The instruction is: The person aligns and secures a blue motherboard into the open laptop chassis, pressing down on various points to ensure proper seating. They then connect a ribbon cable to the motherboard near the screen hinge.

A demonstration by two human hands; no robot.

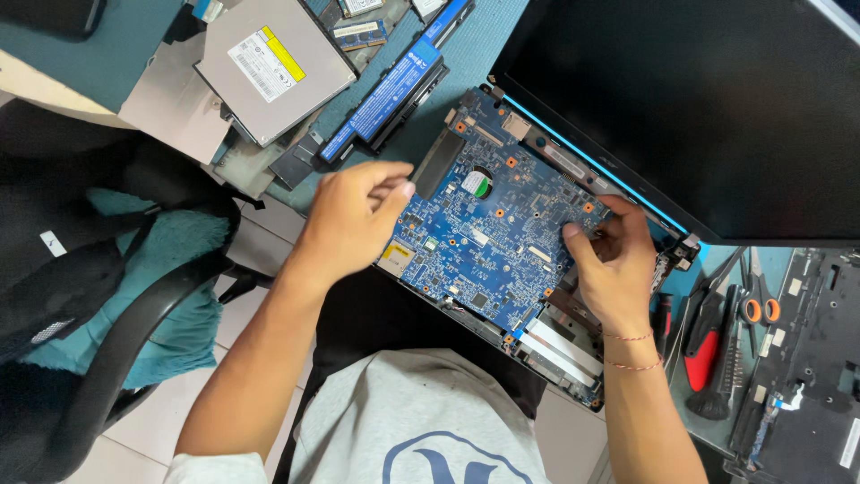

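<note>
Blue board: the motherboard sits exposed in the laptop base, at the tabletop front edge.
Hands: left hand pinches the motherboard's left edge; right hand grips its right edge.
Progress: judged stripped down; battery and optical drive lie up-left of the motherboard.
Room: screen crowds the motherboard's far side; tools right; near side open.

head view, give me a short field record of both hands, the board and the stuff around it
left hand: pinching the left edge of the motherboard
right hand: gripping the board's right edge
motherboard: blue, sitting in an opened laptop base
laptop screen: black, open behind the board
battery: long, blue label, upper left
optical drive: silver, beside the battery
tools: brush and orange-handled scissors at right
</note>
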